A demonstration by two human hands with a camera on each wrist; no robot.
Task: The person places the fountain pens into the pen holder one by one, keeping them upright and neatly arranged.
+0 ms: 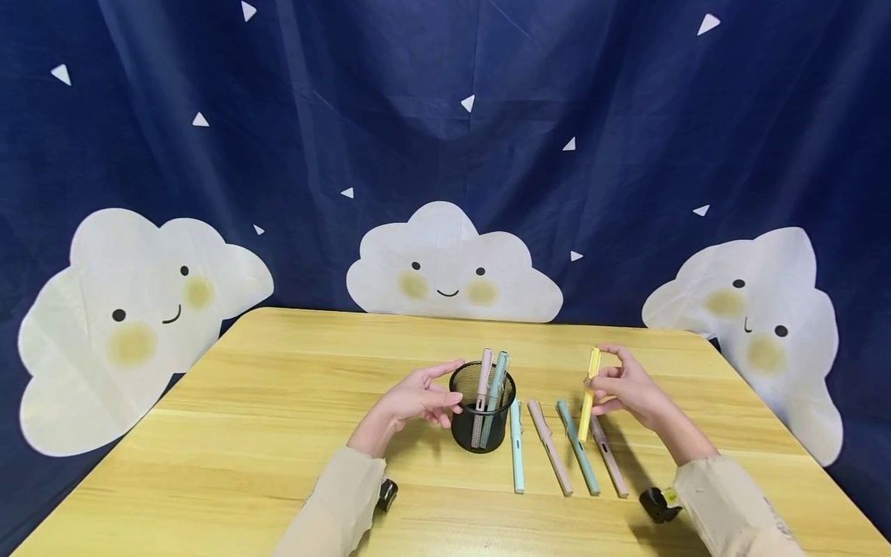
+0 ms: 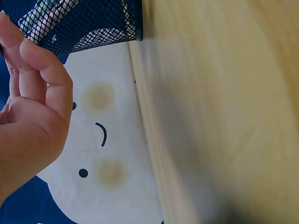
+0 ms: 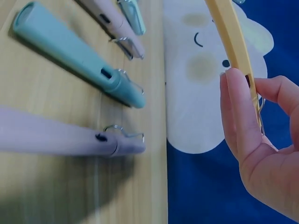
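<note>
A black mesh pen cup (image 1: 465,429) (image 2: 100,39) stands upright, holding a pink pen (image 1: 484,371) and a teal pen (image 1: 498,375). My left hand (image 1: 420,396) (image 2: 37,88) holds the cup's left side, index finger at the rim and thumb on the near side. My right hand (image 1: 633,389) (image 3: 261,135) pinches a yellow pen (image 1: 587,414) (image 3: 229,32) near its upper, clip end, tilted above the table. Beneath and beside it lie a teal pen (image 1: 581,452) (image 3: 70,53) and a mauve pen (image 1: 612,464) (image 3: 56,133).
Between the cup and the teal pen on the table lie a light-blue pen (image 1: 517,456) and a pink pen (image 1: 553,456), roughly side by side. The wooden table (image 1: 278,387) ends at a dark blue curtain (image 1: 390,93) with white clouds.
</note>
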